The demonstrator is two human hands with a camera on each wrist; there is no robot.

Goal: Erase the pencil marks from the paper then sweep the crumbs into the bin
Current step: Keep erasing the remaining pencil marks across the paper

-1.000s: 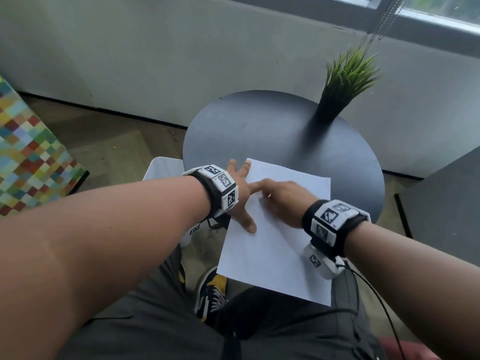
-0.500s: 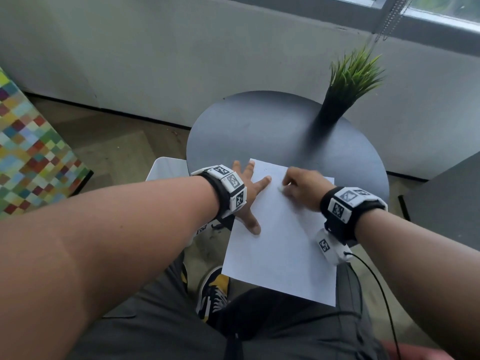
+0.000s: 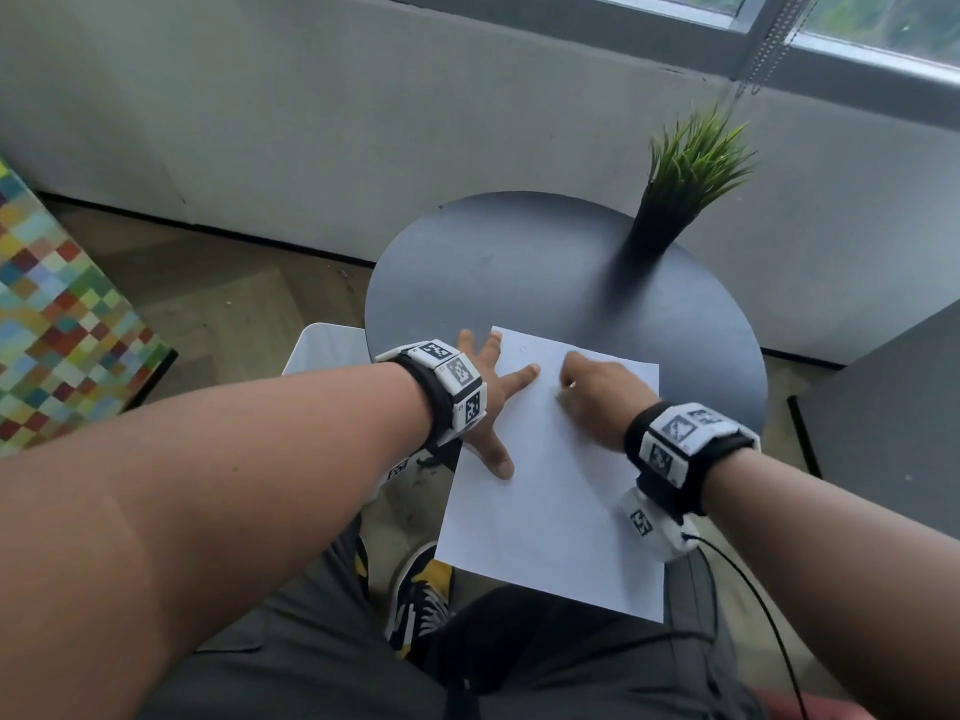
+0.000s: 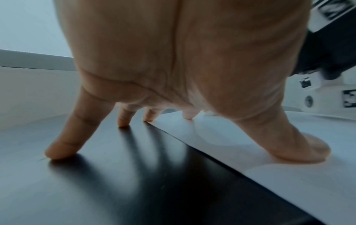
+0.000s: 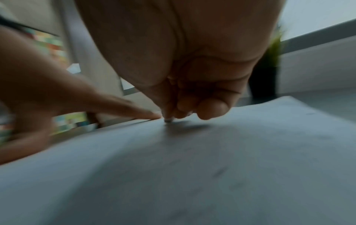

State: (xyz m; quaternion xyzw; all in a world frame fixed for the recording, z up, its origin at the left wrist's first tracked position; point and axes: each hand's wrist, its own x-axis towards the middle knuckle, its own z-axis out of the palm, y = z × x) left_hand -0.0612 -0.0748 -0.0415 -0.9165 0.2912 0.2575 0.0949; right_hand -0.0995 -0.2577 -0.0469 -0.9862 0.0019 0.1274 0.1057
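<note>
A white bin (image 3: 324, 350) stood on the floor just left of the round dark tabletop (image 3: 519, 262). The left hand (image 3: 488, 402) lay flat with its fingers (image 4: 63, 146) spread, the thumb and index on the left side of the paper (image 3: 550, 511), the others on bare tabletop. The paper's near end overhung the tabletop edge. The right hand (image 3: 597, 397) had its fingers (image 5: 210, 109) curled, pinching a small eraser (image 5: 168, 120) against the paper's upper part. A potted grass plant (image 3: 680, 194) stood at the far right.

Grey wall (image 3: 363, 122) under daylit window (image 3: 857, 28)
</note>
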